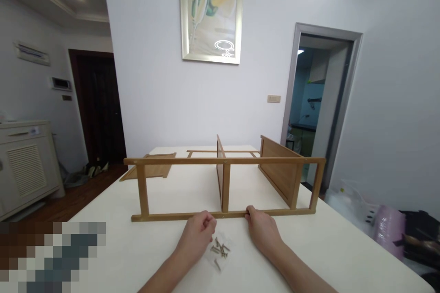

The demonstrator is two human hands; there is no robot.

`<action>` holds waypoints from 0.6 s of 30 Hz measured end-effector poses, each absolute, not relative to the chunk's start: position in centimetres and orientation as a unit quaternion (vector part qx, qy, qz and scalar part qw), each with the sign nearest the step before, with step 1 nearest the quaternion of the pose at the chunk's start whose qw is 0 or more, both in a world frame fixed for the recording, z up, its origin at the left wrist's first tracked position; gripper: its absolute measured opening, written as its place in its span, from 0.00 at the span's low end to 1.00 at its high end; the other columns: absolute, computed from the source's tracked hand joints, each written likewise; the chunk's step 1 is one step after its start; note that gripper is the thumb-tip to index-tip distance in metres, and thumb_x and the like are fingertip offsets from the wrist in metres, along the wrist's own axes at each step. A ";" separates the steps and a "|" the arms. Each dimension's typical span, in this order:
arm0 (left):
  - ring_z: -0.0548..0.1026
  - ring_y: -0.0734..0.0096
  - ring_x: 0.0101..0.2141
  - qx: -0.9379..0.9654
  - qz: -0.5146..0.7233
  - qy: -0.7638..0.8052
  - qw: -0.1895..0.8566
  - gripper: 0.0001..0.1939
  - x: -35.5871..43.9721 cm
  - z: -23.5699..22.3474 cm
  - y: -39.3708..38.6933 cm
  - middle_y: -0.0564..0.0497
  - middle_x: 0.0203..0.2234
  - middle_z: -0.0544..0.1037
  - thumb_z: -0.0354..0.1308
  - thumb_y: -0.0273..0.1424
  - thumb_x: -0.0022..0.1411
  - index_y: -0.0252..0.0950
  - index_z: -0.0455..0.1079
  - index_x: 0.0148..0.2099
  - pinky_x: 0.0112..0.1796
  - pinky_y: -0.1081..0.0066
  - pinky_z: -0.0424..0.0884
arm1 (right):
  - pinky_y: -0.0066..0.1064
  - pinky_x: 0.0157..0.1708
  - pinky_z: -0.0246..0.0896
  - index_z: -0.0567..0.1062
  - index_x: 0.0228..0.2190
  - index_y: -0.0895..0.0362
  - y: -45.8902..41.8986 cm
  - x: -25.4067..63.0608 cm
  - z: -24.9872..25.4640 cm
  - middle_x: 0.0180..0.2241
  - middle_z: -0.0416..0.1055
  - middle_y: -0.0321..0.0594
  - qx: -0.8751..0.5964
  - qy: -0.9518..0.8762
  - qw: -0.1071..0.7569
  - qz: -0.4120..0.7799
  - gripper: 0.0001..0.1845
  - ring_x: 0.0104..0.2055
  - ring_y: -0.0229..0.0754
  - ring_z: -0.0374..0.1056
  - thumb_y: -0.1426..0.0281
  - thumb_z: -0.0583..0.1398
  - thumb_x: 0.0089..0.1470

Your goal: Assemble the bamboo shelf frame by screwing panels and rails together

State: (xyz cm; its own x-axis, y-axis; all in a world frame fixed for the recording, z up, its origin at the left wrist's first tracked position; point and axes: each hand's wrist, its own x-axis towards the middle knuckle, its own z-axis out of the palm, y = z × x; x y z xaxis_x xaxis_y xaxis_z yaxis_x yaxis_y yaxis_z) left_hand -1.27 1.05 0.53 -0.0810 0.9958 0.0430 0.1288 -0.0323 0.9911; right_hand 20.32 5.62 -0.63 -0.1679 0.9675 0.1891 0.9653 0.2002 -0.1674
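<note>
A partly built bamboo shelf frame [225, 161] lies on its side on the white table [337, 247]. It has two long rails, upright posts and two wooden panels running back. My right hand [261, 231] rests against the frame's lower rail [172, 216], fingers curled on it. My left hand [198, 232] is closed in a loose fist just in front of that rail; what it pinches, if anything, is hidden. A small heap of screws [220, 250] lies on clear plastic between my two hands.
A loose wooden panel [147, 171] lies flat at the table's far left. A white cabinet [24, 160] stands at the left, bags and clutter [395, 229] on the floor at the right. A framed picture [211, 13] hangs on the wall behind.
</note>
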 end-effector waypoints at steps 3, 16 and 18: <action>0.68 0.68 0.24 0.586 0.487 0.552 0.339 0.10 -1.2 1.2 -0.7 0.52 0.19 0.72 0.64 0.30 0.56 0.38 0.72 0.23 0.31 0.72 0.60 | 0.33 0.34 0.56 0.70 0.41 0.56 5.6 20.3 -0.5 0.37 0.78 0.46 -0.633 -0.765 0.117 -0.005 0.12 0.41 0.49 0.75 0.73 0.47 0.65; 0.67 0.49 0.40 0.524 0.515 0.678 0.029 0.08 -12.0 -2.5 -8.7 0.43 0.28 0.71 0.64 0.39 0.55 0.42 0.71 0.29 0.48 0.57 0.61 | 0.35 0.34 0.59 0.70 0.44 0.56 6.0 20.4 -0.5 0.37 0.79 0.48 -0.634 -0.766 0.099 -0.018 0.15 0.40 0.51 0.76 0.69 0.45 0.65; 0.67 0.46 0.40 0.519 0.406 0.747 -0.085 0.09 -14.7 -2.1 -9.8 0.41 0.30 0.72 0.59 0.40 0.59 0.40 0.71 0.32 0.45 0.54 0.61 | 0.35 0.33 0.60 0.70 0.44 0.55 6.2 20.4 -0.5 0.36 0.79 0.47 -0.639 -0.763 0.098 -0.016 0.16 0.40 0.51 0.76 0.68 0.45 0.65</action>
